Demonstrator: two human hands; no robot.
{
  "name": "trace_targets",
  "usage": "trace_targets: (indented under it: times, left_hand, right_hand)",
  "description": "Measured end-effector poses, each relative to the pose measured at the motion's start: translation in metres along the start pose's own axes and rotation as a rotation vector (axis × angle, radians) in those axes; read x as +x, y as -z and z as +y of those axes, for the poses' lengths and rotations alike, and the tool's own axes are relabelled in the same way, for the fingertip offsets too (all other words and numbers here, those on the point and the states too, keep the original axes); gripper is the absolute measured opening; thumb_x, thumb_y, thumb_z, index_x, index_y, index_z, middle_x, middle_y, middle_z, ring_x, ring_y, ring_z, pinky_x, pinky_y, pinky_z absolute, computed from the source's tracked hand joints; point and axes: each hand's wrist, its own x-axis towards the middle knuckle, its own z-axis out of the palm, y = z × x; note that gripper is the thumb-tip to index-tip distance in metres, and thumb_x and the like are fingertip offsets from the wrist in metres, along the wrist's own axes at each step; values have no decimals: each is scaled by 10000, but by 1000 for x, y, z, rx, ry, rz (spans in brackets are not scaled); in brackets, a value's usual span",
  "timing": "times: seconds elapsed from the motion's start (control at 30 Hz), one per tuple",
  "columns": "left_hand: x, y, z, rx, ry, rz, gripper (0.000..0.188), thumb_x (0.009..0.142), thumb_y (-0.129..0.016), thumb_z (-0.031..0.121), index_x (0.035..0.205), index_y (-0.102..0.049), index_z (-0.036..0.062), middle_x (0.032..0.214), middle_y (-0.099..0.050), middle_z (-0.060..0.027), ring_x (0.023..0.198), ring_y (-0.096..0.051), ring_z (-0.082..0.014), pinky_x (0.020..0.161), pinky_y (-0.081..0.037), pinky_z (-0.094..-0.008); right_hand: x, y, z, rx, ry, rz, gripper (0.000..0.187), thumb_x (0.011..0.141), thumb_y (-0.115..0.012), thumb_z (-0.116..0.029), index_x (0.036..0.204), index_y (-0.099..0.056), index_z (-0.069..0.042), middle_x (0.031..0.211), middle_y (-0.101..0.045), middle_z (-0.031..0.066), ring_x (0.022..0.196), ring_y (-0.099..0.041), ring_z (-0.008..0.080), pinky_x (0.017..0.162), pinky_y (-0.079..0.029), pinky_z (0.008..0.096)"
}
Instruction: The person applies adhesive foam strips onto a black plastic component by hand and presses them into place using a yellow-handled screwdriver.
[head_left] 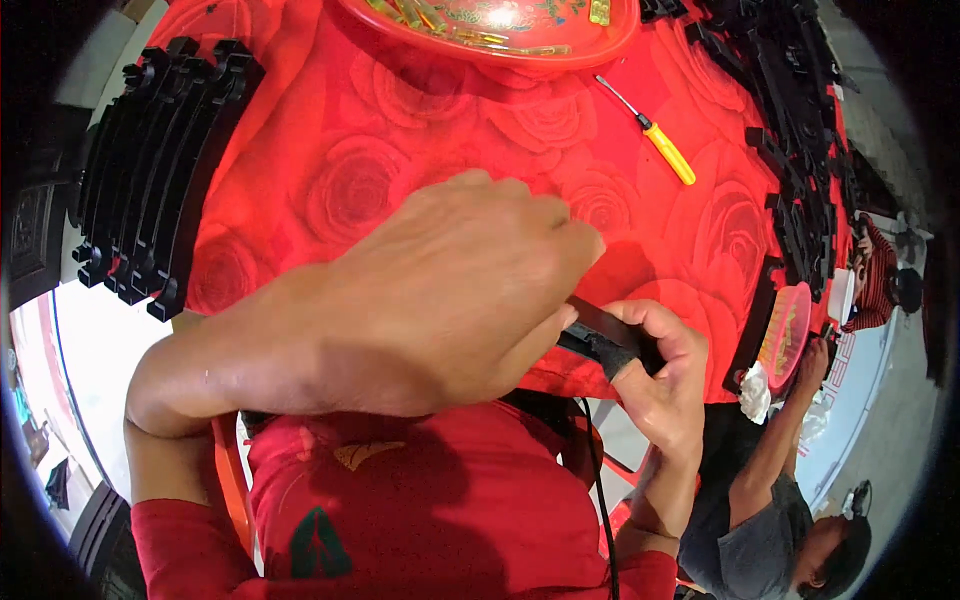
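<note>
A black plastic part (592, 327) is held in front of my body, just over the table's near edge. My right hand (665, 375) is closed round its right end, with a black wrap (612, 357) over the thumb. My left hand (480, 275) reaches across from the left, back of the hand up, fingers curled down and the thumb tip against the same part. The left hand hides much of the part, so its full length does not show. Beyond the hands, a screwdriver (665, 150) with a yellow handle lies on the table.
A red tablecloth (350, 120) with roses covers the table. Long black plastic parts (165, 180) are lined up at left; more black parts (800, 150) are heaped at right. A red bowl (480, 55) holds small yellowish pieces. At right, another person (770, 530) reaches near a pink basket (790, 330).
</note>
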Motion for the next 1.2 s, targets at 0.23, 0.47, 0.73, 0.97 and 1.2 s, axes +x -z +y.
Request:
trace_targets:
  times: [0.23, 0.47, 0.73, 0.97, 1.2]
  left_hand:
    - [18, 5, -1, -73, 33, -374, 221, 926, -667, 216, 942, -636, -2, 864, -696, -238, 877, -685, -469, 748, -508, -570]
    - [17, -15, -4, -199, 38, -228, 248, 959, -663, 241, 941, -631, -5, 732, -648, -260, 751, -660, -495, 673, -501, -580]
    - [15, -20, 1, -218, 131, -125, 259, 968, -670, 252, 949, -621, -2, 720, -631, -252, 737, -652, -485, 635, -483, -563]
    - [12, -40, 8, -210, 130, 49, 234, 966, -683, 232, 982, -624, 7, 747, -640, -240, 735, -659, -478, 618, -489, -552]
    - [13, -47, 13, -192, 191, 128, 238, 970, -706, 231, 985, -635, 4, 758, -650, -247, 746, -671, -473, 617, -500, -536]
  right_hand:
    - [9, 14, -6, -28, -24, -68, 330, 783, -644, -4, 1102, -720, 28, 876, -681, -27, 787, -595, 34, 690, -480, 217]
    - [24, 37, -6, 33, 30, -195, 508, 725, -645, -33, 1227, -680, 40, 1092, -715, 88, 1004, -677, 141, 903, -513, 271]
    - [-3, 34, 10, -138, 532, 500, 301, 778, -740, -44, 1073, -729, 16, 1151, -668, 153, 1040, -628, 234, 957, -469, 341]
    - [-9, 15, -10, -437, 416, 287, 260, 819, -737, -36, 1074, -769, 3, 750, -654, 72, 623, -601, 182, 569, -431, 291]
    - [-7, 3, -10, -506, 422, 160, 344, 830, -721, -40, 1163, -711, 47, 883, -712, 199, 730, -715, 342, 692, -564, 351]
